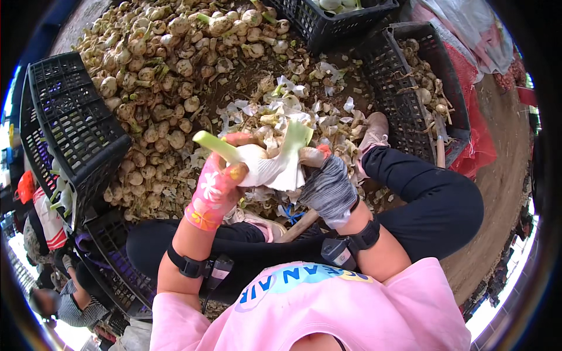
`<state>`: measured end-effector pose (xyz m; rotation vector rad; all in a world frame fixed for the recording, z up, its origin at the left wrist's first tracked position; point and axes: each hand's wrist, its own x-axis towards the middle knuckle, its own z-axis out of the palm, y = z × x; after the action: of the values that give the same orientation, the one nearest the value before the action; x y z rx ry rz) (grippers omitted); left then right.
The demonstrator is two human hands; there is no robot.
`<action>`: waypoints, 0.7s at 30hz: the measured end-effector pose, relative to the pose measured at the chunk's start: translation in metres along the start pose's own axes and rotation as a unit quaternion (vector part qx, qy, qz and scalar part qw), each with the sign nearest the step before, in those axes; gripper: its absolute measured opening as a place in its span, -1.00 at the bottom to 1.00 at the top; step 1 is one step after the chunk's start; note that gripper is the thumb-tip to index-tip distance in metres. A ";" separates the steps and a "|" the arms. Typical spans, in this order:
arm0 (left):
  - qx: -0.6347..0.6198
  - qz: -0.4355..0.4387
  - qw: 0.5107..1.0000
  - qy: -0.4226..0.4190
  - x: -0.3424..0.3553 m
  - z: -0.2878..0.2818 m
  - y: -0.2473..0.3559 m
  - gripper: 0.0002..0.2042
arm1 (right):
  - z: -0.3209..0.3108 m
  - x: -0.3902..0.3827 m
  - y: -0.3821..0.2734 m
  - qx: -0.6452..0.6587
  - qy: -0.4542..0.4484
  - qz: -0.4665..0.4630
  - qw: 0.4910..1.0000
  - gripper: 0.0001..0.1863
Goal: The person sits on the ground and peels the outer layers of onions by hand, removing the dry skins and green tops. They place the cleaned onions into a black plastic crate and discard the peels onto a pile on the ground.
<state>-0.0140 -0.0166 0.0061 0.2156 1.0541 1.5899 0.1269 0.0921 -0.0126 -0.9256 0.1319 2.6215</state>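
Observation:
My left hand (213, 190), in a pink floral glove, is closed round a white garlic bulb (252, 167) with a short green stem pointing left. My right hand (331, 187), in a grey striped fingerless glove, pinches the white outer skin (287, 172) at the right, where a second green piece of stem (297, 137) sticks up. Loose peeled skins (240, 111) and trimmings lie on the ground just beyond my hands. A wooden handle (298, 225) lies below them near my crossed legs, its far end hidden.
Unpeeled bulbs (158, 70) form a large pile ahead. Black crates stand at left (82, 99), back (316, 29) and right (389, 88), the right one holding dry bulbs. Red mesh sacks (480, 146) lie beside it. Another person (76, 301) sits at the lower left.

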 end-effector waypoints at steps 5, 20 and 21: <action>-0.035 0.038 0.998 -0.021 0.002 -0.002 0.002 -0.46 | 0.026 -0.013 -0.025 -0.058 -0.186 0.151 0.969 -0.57; -0.187 0.045 0.975 0.112 0.011 -0.015 -0.004 -0.71 | 0.013 -0.012 -0.044 0.029 -0.144 -0.151 0.977 -0.63; -0.189 0.056 0.971 0.136 0.011 -0.019 -0.007 -0.70 | 0.013 -0.014 -0.045 0.036 -0.140 -0.182 0.973 -0.66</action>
<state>-0.0248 -0.0170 -0.0139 -0.2110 0.9327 1.9281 0.1459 0.1328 0.0073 -0.4923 -0.0138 2.3541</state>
